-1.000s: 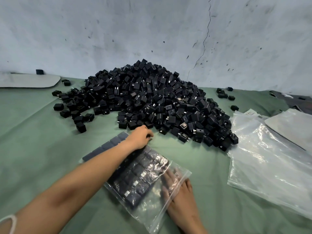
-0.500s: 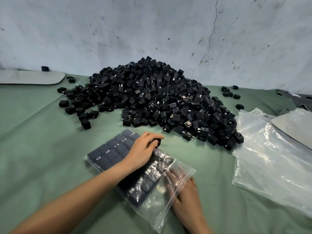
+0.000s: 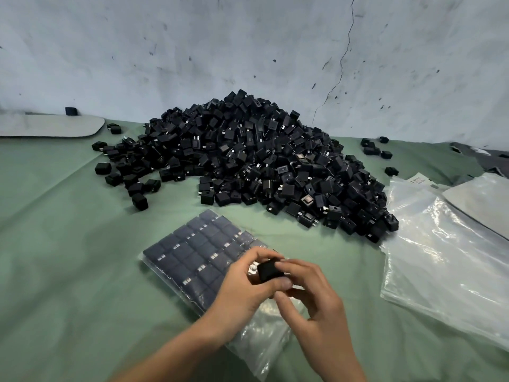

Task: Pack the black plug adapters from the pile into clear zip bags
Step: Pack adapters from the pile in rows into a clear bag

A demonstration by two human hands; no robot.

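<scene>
As both hover over zip bag point(image 3: 192, 252), left hand point(image 3: 242, 293) and right hand point(image 3: 316, 307) pinch one adapter point(image 3: 270, 270).

Pile point(image 3: 248, 161): black, odd silver glints. Cloth point(image 3: 68, 257): dull sage green. Bag point(image 3: 256, 343): clear, glossy; its adapters point(image 3: 198, 244) read slate-blue, gridded. Wall point(image 3: 248, 51): pale grey, dark-specked, one thin crack.

i see a pale blue-grey plastered wall point(image 3: 248, 45) behind the work surface, scuffed and speckled with dark marks. a thin crack point(image 3: 342, 68) runs down its right part. a creased green cloth point(image 3: 55, 257) covers the table, and a flat grey pad point(image 3: 49, 126) lies far left against the wall. the light is soft and even.
</scene>
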